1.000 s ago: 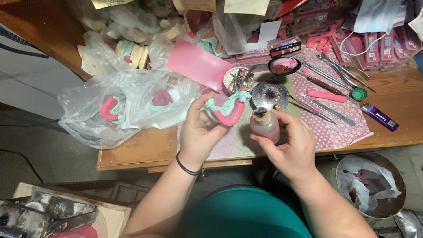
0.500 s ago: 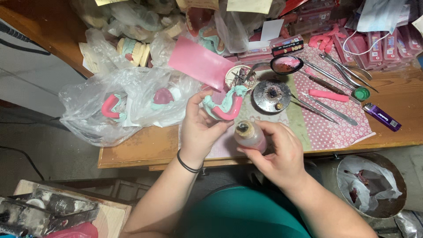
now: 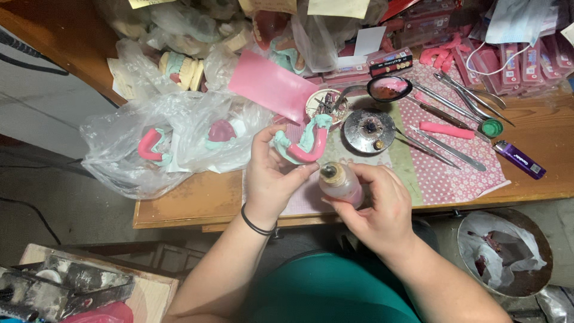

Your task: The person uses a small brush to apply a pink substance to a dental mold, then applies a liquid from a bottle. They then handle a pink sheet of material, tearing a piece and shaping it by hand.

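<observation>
Pink wax on a pale green dental arch (image 3: pixel 304 142) is pinched between the fingers of the left hand (image 3: pixel 272 173), raised just above the wooden table (image 3: pixel 179 200). A small plastic bottle (image 3: pixel 341 184) of pinkish liquid is gripped in the closed right hand (image 3: pixel 376 200), just below and to the right of the arch, close to it. A round metal burner (image 3: pixel 369 130) stands beyond them.

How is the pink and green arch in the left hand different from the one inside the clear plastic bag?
The arch in the left hand is bare and held up in the fingers of the left hand; the arch in the plastic bag lies on the wooden bench, covered by the plastic bag. The held one opens upward, the bagged one opens to the right. Both are curved pink rims on pale green bases.
</observation>
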